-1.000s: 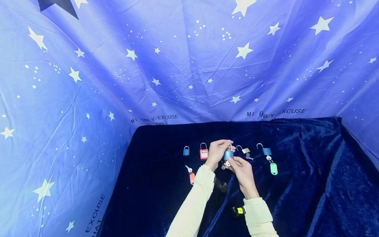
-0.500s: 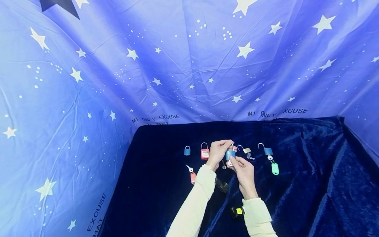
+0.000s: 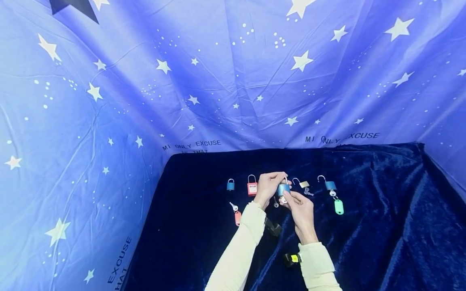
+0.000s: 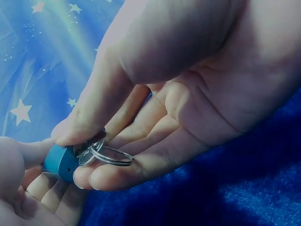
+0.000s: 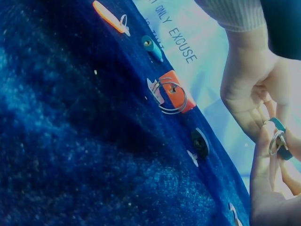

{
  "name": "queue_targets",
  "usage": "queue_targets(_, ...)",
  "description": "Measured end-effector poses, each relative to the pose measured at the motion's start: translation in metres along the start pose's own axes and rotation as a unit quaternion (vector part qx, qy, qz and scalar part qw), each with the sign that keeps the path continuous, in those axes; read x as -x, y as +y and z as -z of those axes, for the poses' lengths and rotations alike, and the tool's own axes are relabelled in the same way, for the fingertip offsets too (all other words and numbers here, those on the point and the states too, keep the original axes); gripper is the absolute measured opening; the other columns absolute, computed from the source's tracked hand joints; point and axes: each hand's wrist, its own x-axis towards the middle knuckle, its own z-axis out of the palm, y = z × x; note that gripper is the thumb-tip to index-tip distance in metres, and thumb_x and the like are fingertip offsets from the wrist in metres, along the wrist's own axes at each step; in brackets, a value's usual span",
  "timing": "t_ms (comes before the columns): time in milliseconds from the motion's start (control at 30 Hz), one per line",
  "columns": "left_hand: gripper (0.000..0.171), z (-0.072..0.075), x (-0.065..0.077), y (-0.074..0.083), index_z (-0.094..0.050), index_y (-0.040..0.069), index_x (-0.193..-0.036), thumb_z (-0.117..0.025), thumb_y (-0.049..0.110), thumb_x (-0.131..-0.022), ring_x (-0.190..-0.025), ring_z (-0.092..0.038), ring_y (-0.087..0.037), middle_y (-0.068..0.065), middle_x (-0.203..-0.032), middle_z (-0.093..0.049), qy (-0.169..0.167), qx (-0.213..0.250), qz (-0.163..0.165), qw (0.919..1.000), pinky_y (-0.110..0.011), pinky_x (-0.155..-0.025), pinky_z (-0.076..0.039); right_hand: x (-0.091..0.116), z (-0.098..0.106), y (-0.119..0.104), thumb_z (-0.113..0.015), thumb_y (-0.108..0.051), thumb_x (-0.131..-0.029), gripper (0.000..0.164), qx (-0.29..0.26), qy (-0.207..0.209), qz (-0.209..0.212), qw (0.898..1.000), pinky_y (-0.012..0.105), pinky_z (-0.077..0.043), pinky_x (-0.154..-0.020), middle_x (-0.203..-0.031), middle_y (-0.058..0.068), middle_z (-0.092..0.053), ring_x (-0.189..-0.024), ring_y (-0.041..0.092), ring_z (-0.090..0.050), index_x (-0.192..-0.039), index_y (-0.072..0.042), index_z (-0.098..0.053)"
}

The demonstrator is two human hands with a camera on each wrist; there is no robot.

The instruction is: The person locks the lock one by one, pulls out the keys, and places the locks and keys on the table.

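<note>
In the head view my left hand (image 3: 268, 188) holds a blue padlock (image 3: 283, 190) by its upper part, close to the raised shackle. My right hand (image 3: 301, 210) pinches the key at the padlock's underside, thumb in front. Seen from the left wrist, a silver key (image 4: 86, 157) with a split ring (image 4: 115, 157) stands at the keyhole end of the lock, partly covered by thumb and fingertips. The right wrist view shows both hands meeting around the lock, the ring (image 5: 276, 143) hanging between their fingers.
Left of the hands lie a small blue padlock (image 3: 230, 185), a red padlock (image 3: 252, 188) and keys with a red tag (image 3: 238, 218). To the right are a brass padlock (image 3: 303, 184) and another blue padlock (image 3: 330, 186), both shackles open, the latter with a green tag (image 3: 339, 207).
Both hands keep their hold on the padlock and key in nearly the same place. The head view has shifted slightly, and the key head shows a little less beneath the right thumb.
</note>
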Motion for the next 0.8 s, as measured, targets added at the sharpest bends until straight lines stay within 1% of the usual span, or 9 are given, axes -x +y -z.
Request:
queue_targets(100, 0.026, 0.000, 0.000, -0.001, -0.074, -0.005, -0.103, -0.067, 0.019, -0.094, -0.078, -0.075, -0.021, -0.016, -0.080, -0.075, 0.002, -0.003, 0.002, 1.0000, -0.023, -0.069, -0.057, 0.000, 0.000, 0.000, -0.068, -0.015, -0.095, 0.036, -0.002, 0.004, -0.003, 1.000, 0.022, -0.059, -0.071, -0.079, -0.003, -0.074, -0.068, 0.008, -0.071, -0.114, 0.014, -0.060)
queue_targets(333, 0.026, 0.001, 0.001, 0.000, -0.075, -0.003, -0.102, -0.067, 0.021, -0.094, -0.076, -0.075, -0.017, -0.014, -0.080, -0.076, 0.007, -0.010, 0.010, 0.9999, -0.019, -0.068, -0.054, 0.000, -0.001, 0.000, -0.067, -0.014, -0.095, 0.034, -0.014, 0.004, -0.008, 1.000, 0.022, -0.059, -0.071, -0.074, -0.004, -0.073, -0.068, 0.009, -0.071, -0.113, 0.015, -0.059)
queue_targets(500, 0.027, 0.002, 0.002, 0.002, -0.074, -0.004, -0.104, -0.067, 0.020, -0.094, -0.077, -0.075, -0.019, -0.016, -0.082, -0.076, 0.008, -0.003, 0.017, 0.9998, -0.023, -0.069, -0.059, 0.000, -0.002, -0.001, -0.066, -0.013, -0.096, 0.033, -0.023, 0.006, -0.009, 1.000, 0.020, -0.059, -0.070, -0.071, -0.005, -0.072, -0.065, 0.007, -0.070, -0.112, 0.015, -0.059)
queue_targets(600, 0.025, 0.002, 0.003, 0.003, -0.075, -0.003, -0.103, -0.067, 0.019, -0.094, -0.077, -0.075, -0.020, -0.016, -0.082, -0.076, 0.008, -0.004, 0.017, 0.9998, -0.025, -0.069, -0.059, 0.000, -0.003, -0.001, -0.065, -0.013, -0.096, 0.034, -0.026, 0.007, -0.014, 1.000, 0.020, -0.058, -0.070, -0.070, -0.005, -0.072, -0.064, 0.006, -0.069, -0.113, 0.016, -0.059)
queue_targets(700, 0.020, 0.002, 0.005, 0.006, -0.077, 0.001, -0.098, -0.067, 0.017, -0.094, -0.075, -0.075, -0.017, -0.013, -0.079, -0.076, 0.008, -0.029, 0.006, 0.9995, -0.022, -0.069, -0.057, 0.001, -0.003, -0.001, -0.065, -0.012, -0.097, 0.035, -0.028, 0.008, -0.017, 0.999, 0.019, -0.058, -0.070, -0.069, -0.005, -0.072, -0.064, 0.006, -0.069, -0.115, 0.017, -0.059)
queue_targets(800, 0.017, 0.000, 0.008, 0.012, -0.078, 0.004, -0.095, -0.068, 0.016, -0.093, -0.074, -0.075, -0.014, -0.010, -0.079, -0.076, 0.014, -0.061, -0.018, 0.9979, -0.020, -0.071, -0.055, 0.001, -0.003, -0.001, -0.064, -0.013, -0.097, 0.035, -0.026, 0.011, -0.011, 1.000, 0.018, -0.058, -0.069, -0.067, -0.006, -0.072, -0.064, 0.005, -0.070, -0.115, 0.017, -0.060)
